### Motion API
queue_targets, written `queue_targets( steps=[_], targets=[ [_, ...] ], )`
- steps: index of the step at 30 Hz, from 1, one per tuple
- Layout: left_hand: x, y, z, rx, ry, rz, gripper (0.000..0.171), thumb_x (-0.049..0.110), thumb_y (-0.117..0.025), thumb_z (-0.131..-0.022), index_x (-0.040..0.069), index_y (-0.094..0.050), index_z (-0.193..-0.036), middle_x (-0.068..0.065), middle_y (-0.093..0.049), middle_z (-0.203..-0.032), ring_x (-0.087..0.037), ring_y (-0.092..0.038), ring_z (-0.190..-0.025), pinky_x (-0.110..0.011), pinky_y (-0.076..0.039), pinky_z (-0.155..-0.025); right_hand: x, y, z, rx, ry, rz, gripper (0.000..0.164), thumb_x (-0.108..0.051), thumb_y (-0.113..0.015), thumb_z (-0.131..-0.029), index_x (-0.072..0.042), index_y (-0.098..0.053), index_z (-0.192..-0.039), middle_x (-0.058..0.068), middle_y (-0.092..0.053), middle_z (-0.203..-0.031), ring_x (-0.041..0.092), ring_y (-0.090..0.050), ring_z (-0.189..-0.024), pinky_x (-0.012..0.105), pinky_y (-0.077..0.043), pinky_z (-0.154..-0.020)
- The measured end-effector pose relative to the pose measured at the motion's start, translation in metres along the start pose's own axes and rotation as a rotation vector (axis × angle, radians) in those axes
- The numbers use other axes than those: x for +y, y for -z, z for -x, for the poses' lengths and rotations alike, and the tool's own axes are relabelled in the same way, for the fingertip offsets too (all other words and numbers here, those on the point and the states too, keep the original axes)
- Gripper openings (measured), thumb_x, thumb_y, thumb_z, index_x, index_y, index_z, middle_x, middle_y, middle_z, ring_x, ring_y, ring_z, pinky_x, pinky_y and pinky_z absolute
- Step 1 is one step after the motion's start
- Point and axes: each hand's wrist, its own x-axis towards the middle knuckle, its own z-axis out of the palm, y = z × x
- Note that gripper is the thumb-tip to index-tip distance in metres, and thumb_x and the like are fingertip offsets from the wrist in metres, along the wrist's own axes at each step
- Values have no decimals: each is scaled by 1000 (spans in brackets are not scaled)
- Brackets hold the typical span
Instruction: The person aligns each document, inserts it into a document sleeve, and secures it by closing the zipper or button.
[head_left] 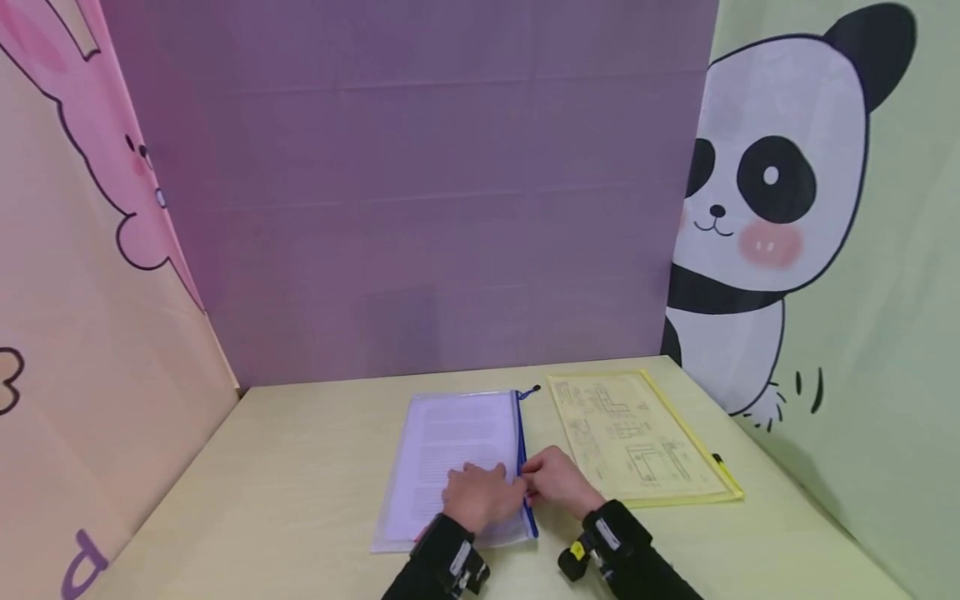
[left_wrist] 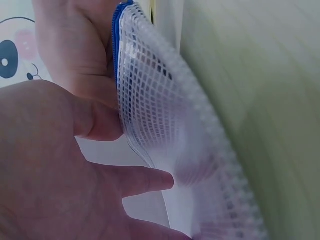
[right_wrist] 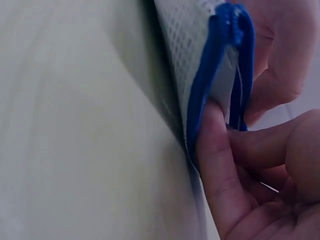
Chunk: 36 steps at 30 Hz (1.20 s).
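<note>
A clear mesh zipper pouch [head_left: 442, 417] with printed paper inside lies on the table in front of me. Its blue zipper [head_left: 520, 425] runs along the right side and gapes apart near the hands, as the right wrist view shows. My left hand [head_left: 483, 496] rests on the pouch's lower right part, fingers spread, thumb at the zipper edge. From the right, my right hand [head_left: 561, 485] pinches the pouch at this edge. One of its fingers [right_wrist: 217, 155] reaches between the two blue zipper strips.
To the right lies a yellow-edged zipper pouch [head_left: 622, 429] holding a sheet with line drawings. A blue pull tab [head_left: 529, 392] sticks out at the far corner of the blue pouch. A purple backdrop [head_left: 420, 208] rises behind the table [head_left: 300, 475].
</note>
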Motion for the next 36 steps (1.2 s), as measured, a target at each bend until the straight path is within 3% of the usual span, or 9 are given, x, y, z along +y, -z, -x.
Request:
queue_targets(
  steps=[12,20,30,36],
  targets=[
    [-2,1,1,-2,-8,2,60,57,-48,-97,16,-65,-138,-37,-55,-128,-56,-50,-113,-67,-44,-89,0,-5,-2,-49,58,-19,22,13,-58,-78,4,-77,-83,6,-68,-63,13,-64,-53,29,-57,-56],
    [-4,2,3,19,-3,14,61,60,-53,-94,16,-69,-132,-32,-59,-124,-52,-52,-112,-63,-46,-86,-3,1,2,-85,35,58,18,7,-60,-86,3,-77,-87,6,-70,-69,15,-66,-57,30,-57,-57],
    [-8,3,2,-57,3,-75,65,58,-62,-89,15,-64,-137,-27,-55,-126,-49,-50,-116,-64,-46,-90,-14,11,-7,-150,45,266,17,1,-63,-91,-4,-70,-76,3,-63,-60,13,-59,-50,28,-52,-49],
    [-14,9,2,-56,-1,-114,71,58,-71,-81,16,-63,-137,-20,-55,-124,-44,-53,-111,-65,-47,-87,-20,22,-21,-56,83,491,11,-1,-69,-89,-4,-69,-78,3,-62,-65,15,-57,-56,28,-47,-52]
  ],
)
